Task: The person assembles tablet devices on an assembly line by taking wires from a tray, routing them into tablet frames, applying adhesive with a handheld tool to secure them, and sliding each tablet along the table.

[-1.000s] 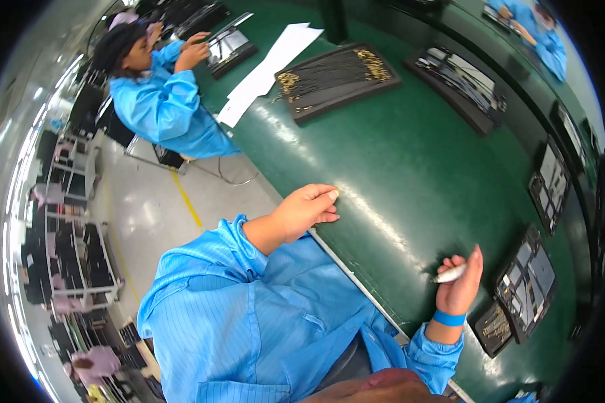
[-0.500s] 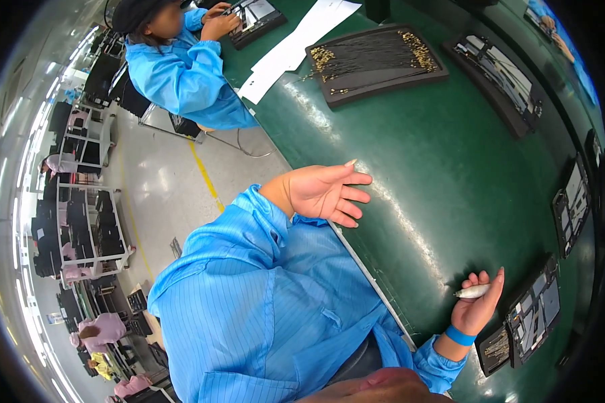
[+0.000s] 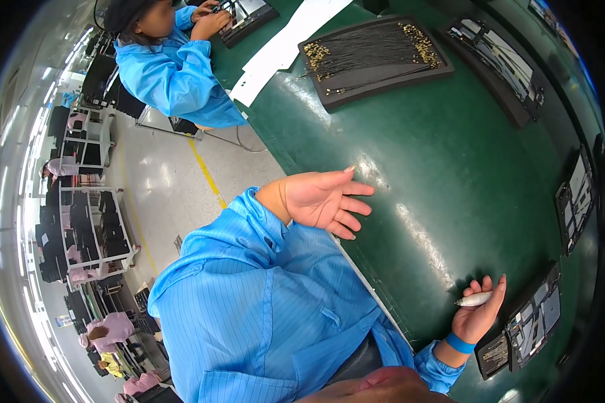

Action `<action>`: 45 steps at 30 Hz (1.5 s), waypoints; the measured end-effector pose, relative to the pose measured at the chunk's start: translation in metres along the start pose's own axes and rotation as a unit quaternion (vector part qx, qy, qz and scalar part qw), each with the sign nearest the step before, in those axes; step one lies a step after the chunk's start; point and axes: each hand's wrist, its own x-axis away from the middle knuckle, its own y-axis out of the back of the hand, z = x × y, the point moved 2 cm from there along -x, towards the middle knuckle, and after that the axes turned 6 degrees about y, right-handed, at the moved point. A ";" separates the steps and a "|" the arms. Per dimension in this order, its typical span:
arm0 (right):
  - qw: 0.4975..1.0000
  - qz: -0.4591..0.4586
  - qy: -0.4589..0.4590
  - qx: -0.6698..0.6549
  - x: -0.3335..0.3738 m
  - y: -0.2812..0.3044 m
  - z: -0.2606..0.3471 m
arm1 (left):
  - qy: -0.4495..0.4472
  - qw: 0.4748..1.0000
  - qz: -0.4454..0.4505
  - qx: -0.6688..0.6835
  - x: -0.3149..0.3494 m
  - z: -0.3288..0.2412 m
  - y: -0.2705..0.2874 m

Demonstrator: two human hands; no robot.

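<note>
My left hand (image 3: pixel 326 201) hovers near the edge of the green table (image 3: pixel 437 154), palm up and fingers spread, holding nothing. Farther right, my right hand (image 3: pixel 476 316) wears a blue wristband (image 3: pixel 460 340). Its fingers curl around a short white pen-shaped tool (image 3: pixel 475 299) whose pointed tip sticks out to the left. Part of the tool is hidden in the palm. Beside that hand lies a dark frame holding grey flat parts (image 3: pixel 536 316), with a small dark tray of thin pieces (image 3: pixel 495 354) against it.
A black foam tray of thin black cables with gold ends (image 3: pixel 376 60) sits at the far side, next to white paper sheets (image 3: pixel 275 60). More dark part-filled frames (image 3: pixel 497 64) line the right. A co-worker in blue (image 3: pixel 168 74) works at the far left. Carts (image 3: pixel 91 221) stand beyond the aisle.
The view has shifted slightly. My left hand's fingers have spread a little more. The right hand keeps its hold on the white pen-shaped tool.
</note>
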 end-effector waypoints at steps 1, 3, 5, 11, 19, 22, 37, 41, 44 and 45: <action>1.000 0.001 -0.001 0.003 0.000 0.000 0.000 | -0.005 1.000 -0.022 -0.008 0.000 0.001 -0.001; 1.000 0.003 -0.002 0.008 -0.001 -0.001 0.001 | -0.012 0.999 -0.043 -0.014 0.002 -0.001 -0.003; 1.000 -0.006 -0.005 0.008 -0.001 -0.003 0.001 | -0.074 0.985 -0.115 -0.105 0.006 -0.009 -0.004; 1.000 -0.015 -0.010 0.011 -0.002 -0.001 0.001 | -0.364 0.921 0.056 -0.127 0.079 -0.053 -0.076; 1.000 0.011 0.000 0.002 -0.005 -0.007 -0.001 | -0.283 0.958 0.025 0.025 0.040 -0.067 0.005; 1.000 0.011 -0.004 0.004 -0.001 0.001 0.001 | -0.342 0.940 -0.010 -0.003 0.050 -0.062 -0.030; 0.999 0.026 -0.007 -0.021 0.000 -0.001 0.002 | -0.184 0.847 -0.319 -0.383 -0.034 -0.020 -0.038; 1.000 0.011 -0.005 -0.008 -0.002 0.006 -0.001 | -0.141 0.925 -0.223 -0.275 -0.033 -0.037 -0.019; 1.000 0.022 -0.006 -0.003 -0.003 0.004 -0.002 | -0.129 0.988 -0.036 -0.072 -0.034 -0.044 -0.008; 1.000 0.022 -0.005 -0.002 -0.003 0.003 -0.002 | -0.126 0.989 -0.037 -0.069 -0.034 -0.045 -0.008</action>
